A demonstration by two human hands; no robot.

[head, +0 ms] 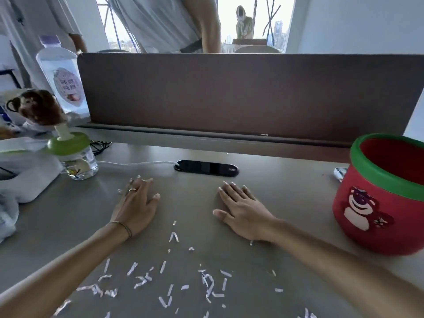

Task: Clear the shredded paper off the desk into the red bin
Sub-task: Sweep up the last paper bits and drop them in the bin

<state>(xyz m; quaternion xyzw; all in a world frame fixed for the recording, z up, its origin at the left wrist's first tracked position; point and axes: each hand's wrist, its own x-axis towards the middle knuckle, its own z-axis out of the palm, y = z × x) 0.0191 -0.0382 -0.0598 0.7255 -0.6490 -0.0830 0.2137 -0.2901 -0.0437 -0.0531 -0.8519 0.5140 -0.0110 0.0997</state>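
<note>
Several white strips of shredded paper (167, 283) lie scattered on the grey desk (293, 203), mostly near its front edge between my forearms. My left hand (137, 207) rests flat on the desk, fingers straight, holding nothing. My right hand (243, 212) also lies flat and spread, palm down, with a scrap near its wrist. The red bin (376, 198), with a green rim and a bear picture, stands upright at the right of the desk, its inside red and showing no paper.
A brown partition (229, 92) closes the back of the desk. A black cable port (206, 167) sits just beyond my hands. At the left stand a green-lidded glass jar (75, 157), a water bottle (62, 74), a plush monkey (39, 106) and a white appliance (25, 171). People stand behind the partition.
</note>
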